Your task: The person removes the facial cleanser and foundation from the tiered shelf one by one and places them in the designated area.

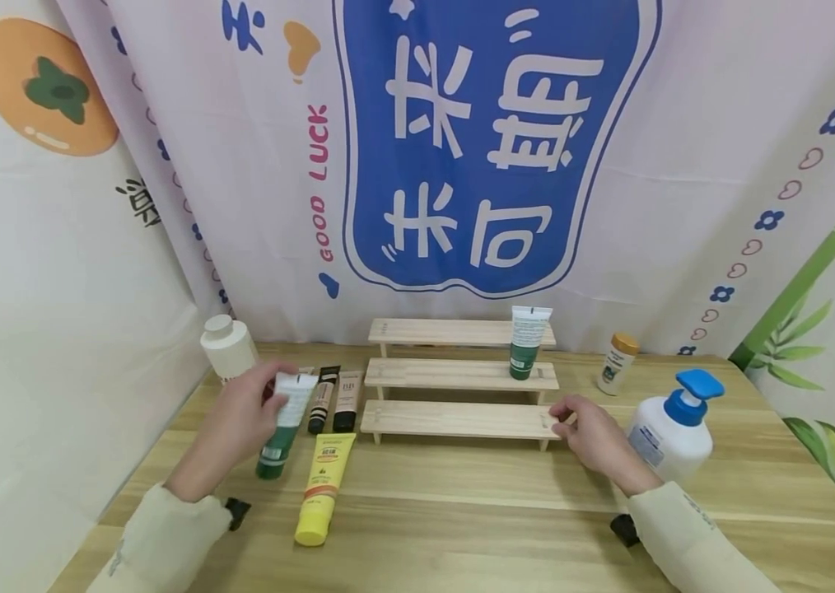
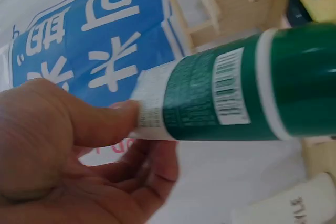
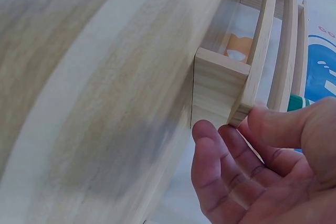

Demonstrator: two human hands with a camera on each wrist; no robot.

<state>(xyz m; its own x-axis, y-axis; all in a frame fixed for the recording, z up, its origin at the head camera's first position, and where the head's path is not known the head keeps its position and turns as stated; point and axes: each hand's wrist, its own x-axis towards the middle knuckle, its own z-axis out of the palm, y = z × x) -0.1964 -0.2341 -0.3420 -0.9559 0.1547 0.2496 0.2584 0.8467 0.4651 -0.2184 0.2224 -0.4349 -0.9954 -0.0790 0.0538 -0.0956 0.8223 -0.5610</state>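
Now I see my left hand [image 1: 243, 412] pinching a green tube [image 1: 286, 424] by its crimped end, my right hand [image 1: 590, 435] loosely open, thumb touching the rack [image 1: 454, 418].

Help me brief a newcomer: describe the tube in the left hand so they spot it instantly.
Left of the three-step pale wooden rack, the left hand pinches a dark green plastic tube with a white crimped end. Its neighbours lie flat: black, beige and yellow.

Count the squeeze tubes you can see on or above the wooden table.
5. One green tube stands on the stepped wooden rack, another green tube is held in the left hand; black tube, beige tube and yellow tube lie on the table. None looks hidden.
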